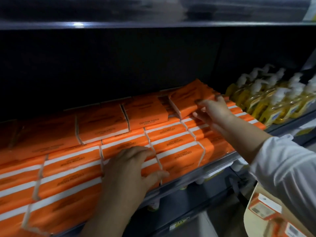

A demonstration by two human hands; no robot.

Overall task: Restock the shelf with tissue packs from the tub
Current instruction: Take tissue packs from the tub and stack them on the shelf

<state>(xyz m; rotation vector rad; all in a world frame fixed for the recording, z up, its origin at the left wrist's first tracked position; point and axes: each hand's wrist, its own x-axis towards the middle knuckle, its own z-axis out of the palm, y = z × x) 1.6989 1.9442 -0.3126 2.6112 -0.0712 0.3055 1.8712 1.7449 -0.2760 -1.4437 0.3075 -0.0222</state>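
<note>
Orange tissue packs with white stripes (71, 168) fill the shelf (220, 161) in rows, with a second layer (102, 124) lying on top at the back. My left hand (130, 170) rests flat, fingers spread, on the front row near the shelf edge. My right hand (212, 109) reaches to the far right end and grips the edge of a tilted top-layer pack (188, 98). At the lower right, a beige tub (253, 206) holds more orange packs (264, 207), partly hidden by my white sleeve.
Yellow pump bottles (273, 100) stand in rows directly right of the tissue packs on the same shelf. A dark upper shelf (153, 24) overhangs closely. Lower shelves with small items (200, 181) lie beneath the shelf edge.
</note>
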